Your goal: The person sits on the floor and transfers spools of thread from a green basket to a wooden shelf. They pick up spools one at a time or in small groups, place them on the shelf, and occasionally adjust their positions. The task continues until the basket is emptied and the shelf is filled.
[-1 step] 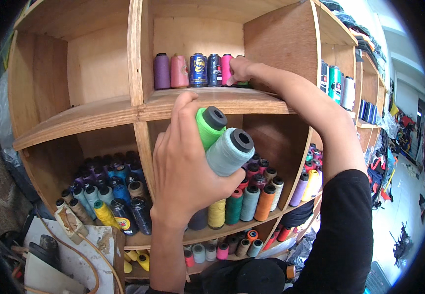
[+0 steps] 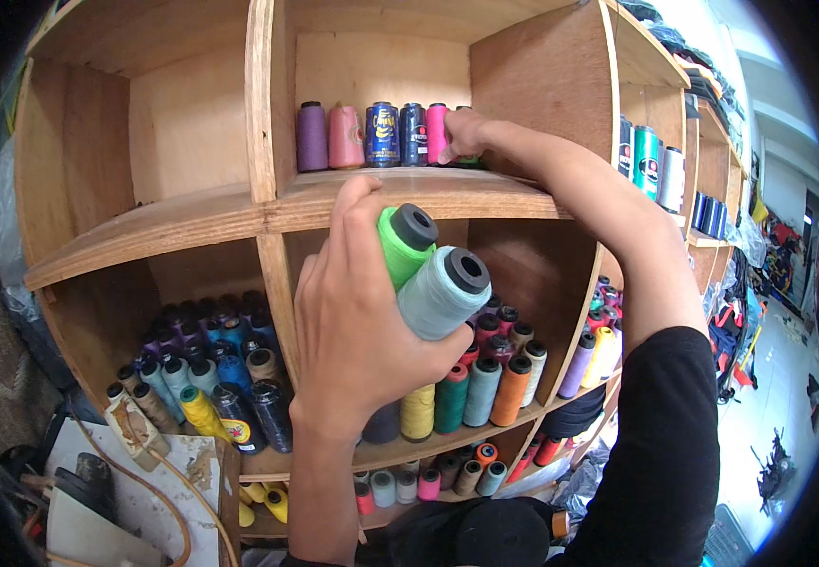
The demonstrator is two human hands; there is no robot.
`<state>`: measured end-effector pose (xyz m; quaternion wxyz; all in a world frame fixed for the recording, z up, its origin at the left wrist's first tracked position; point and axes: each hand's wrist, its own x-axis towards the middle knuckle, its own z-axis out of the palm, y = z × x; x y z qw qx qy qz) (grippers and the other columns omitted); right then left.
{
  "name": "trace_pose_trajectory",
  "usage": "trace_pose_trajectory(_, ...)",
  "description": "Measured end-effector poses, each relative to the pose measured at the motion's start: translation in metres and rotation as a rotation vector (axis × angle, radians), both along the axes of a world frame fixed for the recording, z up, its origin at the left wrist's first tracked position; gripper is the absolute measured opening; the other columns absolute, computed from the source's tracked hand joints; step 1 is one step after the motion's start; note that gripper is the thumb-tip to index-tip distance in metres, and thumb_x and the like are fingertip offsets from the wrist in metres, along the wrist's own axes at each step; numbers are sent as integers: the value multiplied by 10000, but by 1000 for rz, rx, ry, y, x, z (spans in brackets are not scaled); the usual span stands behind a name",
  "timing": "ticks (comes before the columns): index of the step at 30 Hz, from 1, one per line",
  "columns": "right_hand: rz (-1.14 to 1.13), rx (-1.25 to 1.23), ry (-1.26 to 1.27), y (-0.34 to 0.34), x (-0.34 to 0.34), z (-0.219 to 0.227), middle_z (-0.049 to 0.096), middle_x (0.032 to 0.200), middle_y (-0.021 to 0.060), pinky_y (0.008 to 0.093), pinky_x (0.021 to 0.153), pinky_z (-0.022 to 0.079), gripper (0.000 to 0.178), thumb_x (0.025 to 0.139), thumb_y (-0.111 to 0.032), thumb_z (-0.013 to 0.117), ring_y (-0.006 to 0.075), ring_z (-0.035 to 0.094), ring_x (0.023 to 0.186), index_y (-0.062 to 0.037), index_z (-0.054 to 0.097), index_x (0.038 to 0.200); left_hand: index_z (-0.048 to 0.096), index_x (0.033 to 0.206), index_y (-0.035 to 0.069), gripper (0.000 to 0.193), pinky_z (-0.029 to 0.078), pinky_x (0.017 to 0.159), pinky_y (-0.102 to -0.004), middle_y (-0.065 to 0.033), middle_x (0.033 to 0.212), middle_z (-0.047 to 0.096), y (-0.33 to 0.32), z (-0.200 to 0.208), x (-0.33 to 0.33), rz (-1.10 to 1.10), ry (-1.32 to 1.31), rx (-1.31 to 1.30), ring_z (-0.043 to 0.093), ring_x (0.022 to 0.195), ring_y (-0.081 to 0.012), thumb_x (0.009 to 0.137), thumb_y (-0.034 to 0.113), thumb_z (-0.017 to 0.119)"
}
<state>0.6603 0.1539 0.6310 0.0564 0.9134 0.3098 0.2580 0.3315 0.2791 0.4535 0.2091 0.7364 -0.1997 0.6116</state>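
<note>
My left hand point(image 2: 348, 321) is closed around two thread spools, held tilted in front of the shelves: a bright green spool point(image 2: 400, 250) and a pale blue-grey spool point(image 2: 438, 298), both with black core ends toward me. My right hand point(image 2: 463, 135) reaches into the upper middle compartment. Its thumb lies against the right side of a bright pink spool point(image 2: 437, 132), and its other fingers are mostly hidden. Left of that spool stand a navy spool point(image 2: 413, 132), a blue spool point(image 2: 382, 137), a light pink spool point(image 2: 345, 137) and a purple spool point(image 2: 312, 137). Another spool is partly covered by my right hand.
A wooden shelf unit point(image 2: 409, 197) fills the view. Many spools stand in its lower compartments, such as an orange spool point(image 2: 510, 392) and a yellow spool point(image 2: 203, 413). At lower left is a worn white tabletop point(image 2: 159, 491) with a cable. More shelved spools point(image 2: 646, 156) stand right.
</note>
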Motion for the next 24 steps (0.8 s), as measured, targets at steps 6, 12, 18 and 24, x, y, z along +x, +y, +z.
trace_pose_trajectory(6, 64, -125, -135, 5, -6, -5, 726, 945, 224, 444, 844, 539, 411, 772, -367, 862, 363, 698, 953, -1, 742, 917, 420, 1303, 20, 884, 474, 920, -487, -226, 1387, 495, 1, 2, 1, 3, 9, -9, 599, 1106, -437, 557, 219, 850)
trace_pose_trajectory(12, 62, -100, -171, 3, -12, -12, 717, 988, 239, 457, 869, 541, 421, 814, -390, 820, 372, 689, 1011, -2, 738, 955, 422, 1279, 25, 857, 482, 951, -472, -204, 1360, 524, 1, 4, 0, 15, 24, -10, 605, 1122, -432, 543, 196, 825)
trace_pose_trajectory(18, 89, -26, -203, 9, -16, -25, 711, 1013, 246, 459, 902, 542, 430, 817, -391, 810, 395, 681, 1024, 0, 734, 981, 421, 1290, 15, 877, 483, 937, -475, -203, 1363, 521, 4, 3, -4, 32, 78, -4, 610, 1108, -431, 542, 222, 829)
trace_pose_trajectory(24, 33, -81, -119, 7, -1, -11, 720, 1005, 229, 434, 867, 544, 405, 803, -358, 832, 357, 695, 1003, 3, 737, 960, 417, 1284, 21, 871, 482, 936, -478, -202, 1373, 513, 4, 2, -2, 11, 40, -4, 607, 1116, -433, 542, 222, 828)
